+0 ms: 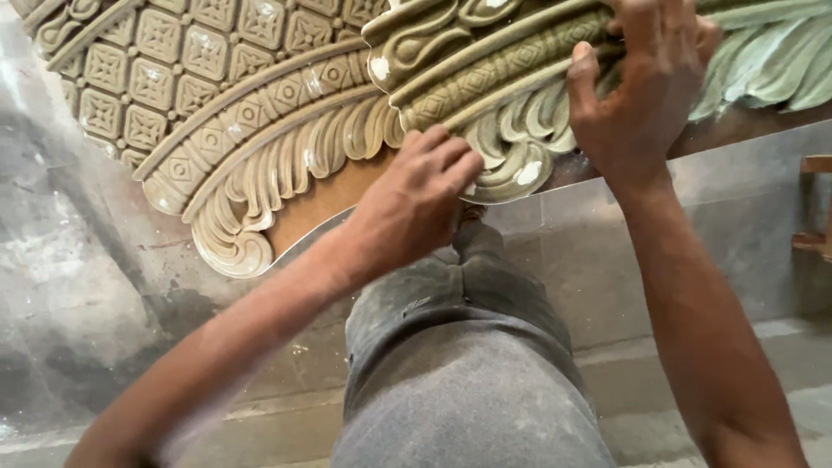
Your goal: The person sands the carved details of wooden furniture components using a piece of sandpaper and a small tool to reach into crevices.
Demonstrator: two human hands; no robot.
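Both hands on carved panel [485, 78] | left hand [416, 204] low (knuckles bent) | right hand [637, 95] above

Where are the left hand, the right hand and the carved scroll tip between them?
left hand [423, 192], head view, on its back near the knuckles.
right hand [637, 104], head view, on the back of the hand.
carved scroll tip [518, 173], head view, on its rounded lower curl.

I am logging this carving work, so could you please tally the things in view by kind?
Hands: 2, the left hand and the right hand, both on the carving
Carved ornamental panel: 1
Metal sheet under it: 1
Wooden frame at the right edge: 1
Total: 5
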